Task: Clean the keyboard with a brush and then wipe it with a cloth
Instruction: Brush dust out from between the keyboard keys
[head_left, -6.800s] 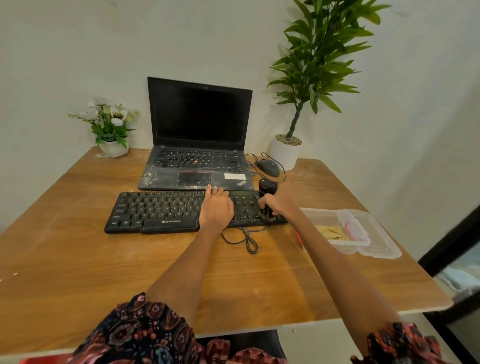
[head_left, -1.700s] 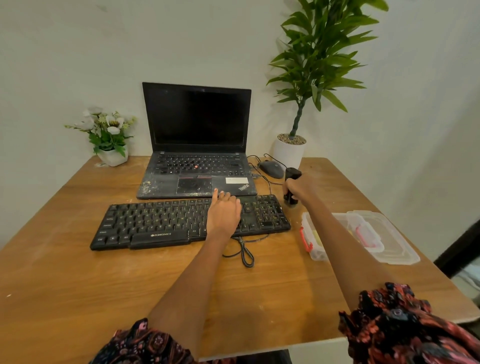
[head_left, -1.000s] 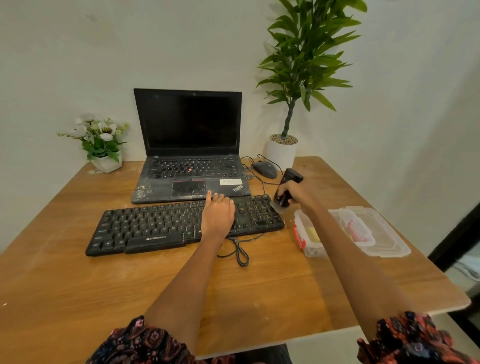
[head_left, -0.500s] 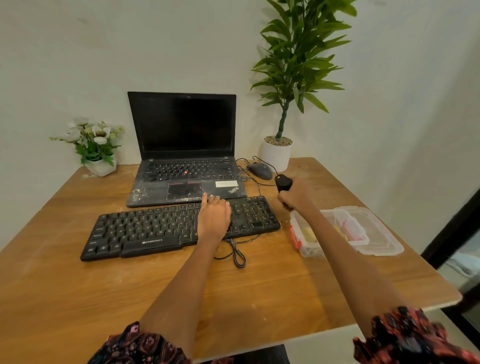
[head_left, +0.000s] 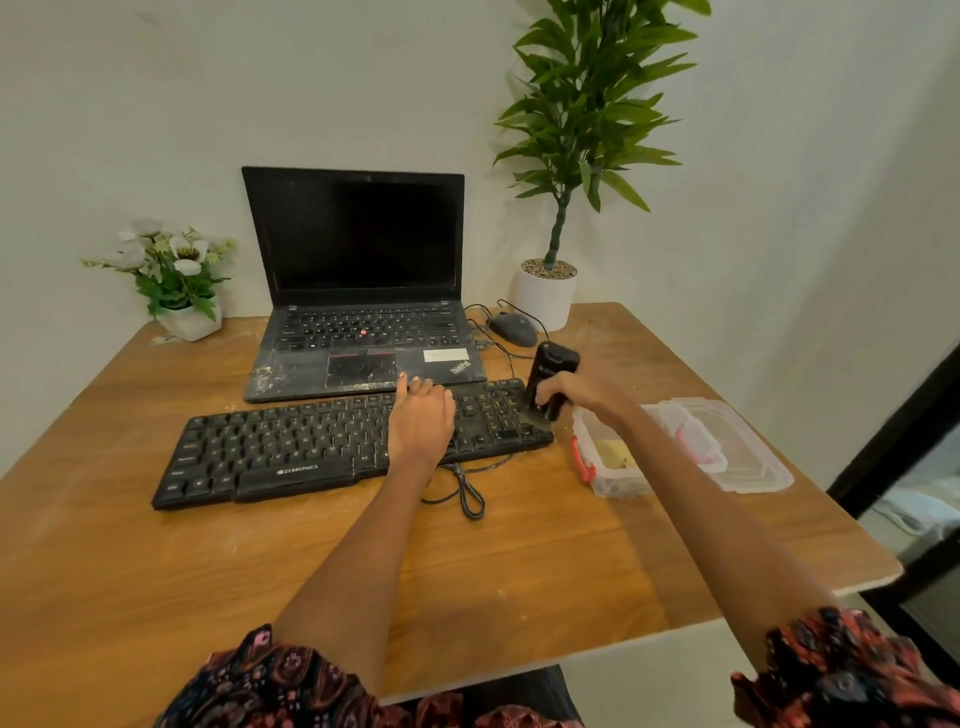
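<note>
A black keyboard (head_left: 291, 447) lies across the wooden table (head_left: 208, 571) in front of the laptop. My left hand (head_left: 421, 421) rests flat on its keys, right of centre, fingers straight. My right hand (head_left: 582, 389) grips a black brush (head_left: 553, 366) by its thick handle, tilted, with the bristle end down on the keyboard's right edge over the number pad. A yellow cloth (head_left: 613, 452) lies inside a clear plastic box (head_left: 618, 480) just right of the keyboard.
An open laptop (head_left: 358, 322) stands behind the keyboard, with a mouse (head_left: 511, 328) and cables to its right. A tall potted plant (head_left: 545, 296) and a small flower pot (head_left: 189, 317) sit at the back. The box's lid (head_left: 737, 457) lies at the right table edge.
My right hand has brought the brush from beside the mouse down onto the keyboard's right end. My left hand has stayed flat on the keys. The camera has shifted a little.
</note>
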